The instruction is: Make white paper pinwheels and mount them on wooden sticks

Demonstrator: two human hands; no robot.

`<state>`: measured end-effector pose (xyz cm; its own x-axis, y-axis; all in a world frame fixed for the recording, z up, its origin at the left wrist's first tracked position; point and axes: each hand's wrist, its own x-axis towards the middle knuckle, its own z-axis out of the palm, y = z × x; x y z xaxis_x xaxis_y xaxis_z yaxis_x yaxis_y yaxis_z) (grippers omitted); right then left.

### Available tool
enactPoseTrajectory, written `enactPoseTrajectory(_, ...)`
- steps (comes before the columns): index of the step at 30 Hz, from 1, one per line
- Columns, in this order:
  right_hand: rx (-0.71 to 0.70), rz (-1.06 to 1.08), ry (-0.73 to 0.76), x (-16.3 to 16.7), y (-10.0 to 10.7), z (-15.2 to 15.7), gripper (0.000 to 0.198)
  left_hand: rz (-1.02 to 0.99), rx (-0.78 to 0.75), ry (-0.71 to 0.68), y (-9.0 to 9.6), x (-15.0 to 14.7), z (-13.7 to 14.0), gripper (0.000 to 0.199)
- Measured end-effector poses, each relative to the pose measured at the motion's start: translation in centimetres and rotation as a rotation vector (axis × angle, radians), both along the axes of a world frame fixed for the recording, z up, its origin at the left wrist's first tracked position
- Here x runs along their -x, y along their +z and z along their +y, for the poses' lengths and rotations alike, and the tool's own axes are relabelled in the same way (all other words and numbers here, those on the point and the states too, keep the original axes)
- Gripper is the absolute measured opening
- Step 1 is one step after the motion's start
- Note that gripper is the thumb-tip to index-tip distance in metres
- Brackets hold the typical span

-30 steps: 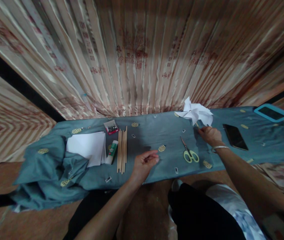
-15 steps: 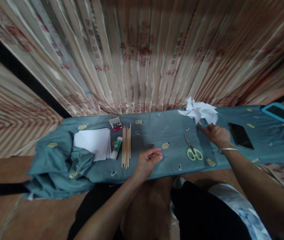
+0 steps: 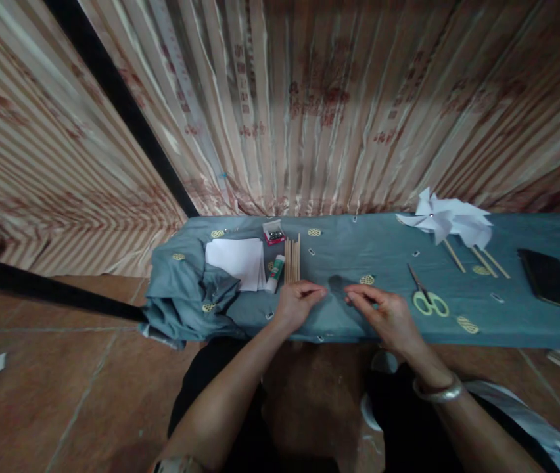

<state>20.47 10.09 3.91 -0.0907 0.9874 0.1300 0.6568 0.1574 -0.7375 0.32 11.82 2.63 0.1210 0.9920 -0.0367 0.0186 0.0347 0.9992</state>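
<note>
My left hand (image 3: pixel 300 303) hovers over the cloth's front part, thumb and fingertips pressed together, nothing visible between them. It partly covers the lower ends of a row of thin wooden sticks (image 3: pixel 292 257). Facing it across a small gap, my right hand (image 3: pixel 383 315) is also closed in a pinch, and I see nothing in it. Just right of that hand lie scissors (image 3: pixel 428 301) with pale green handles. White paper pinwheels (image 3: pixel 450 220) on wooden sticks rest overlapped at the back right, apart from both hands.
A glue stick (image 3: pixel 275 272), a stack of white paper (image 3: pixel 235 259) and an opened small box of metal pins (image 3: pixel 274 233) stand left of the sticks. A dark phone (image 3: pixel 551 279) lies far right. Green-grey cloth (image 3: pixel 339 246) covers the narrow table, bunched up at its left end.
My right hand has let go of the pinwheel stick and come left, close to my left hand. The view has turned left, so the table things appear further right.
</note>
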Motion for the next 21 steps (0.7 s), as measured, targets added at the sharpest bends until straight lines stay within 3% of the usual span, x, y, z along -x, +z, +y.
enactPoseTrajectory(3, -0.054, -0.038, -0.010, 1.0, -1.3, -1.2, 0.028, 0.145, -0.091, 0.050, 0.5, 3.8, 0.3, 0.030)
enactPoseTrajectory(6, -0.124, -0.128, 0.028, 0.8, -2.6, -1.4, 0.028, 0.350, -0.254, 0.204, 0.5, 8.0, 0.7, 0.010)
enactPoseTrajectory(9, -0.150, -0.228, 0.104, 0.4, -3.4, -1.3, 0.031, 0.661, -0.316, 0.197, 0.0, 11.1, 0.9, 0.034)
enactPoseTrajectory(12, -0.165, -0.310, 0.145, 0.3, -3.7, -1.0, 0.033, 0.828, -0.305, 0.151, -0.8, 12.7, 1.0, 0.042)
enactPoseTrajectory(21, -0.180, -0.354, 0.145, -0.2, -3.2, -0.7, 0.034, 0.798, -0.277, 0.126, -1.9, 13.8, 1.0, 0.032)
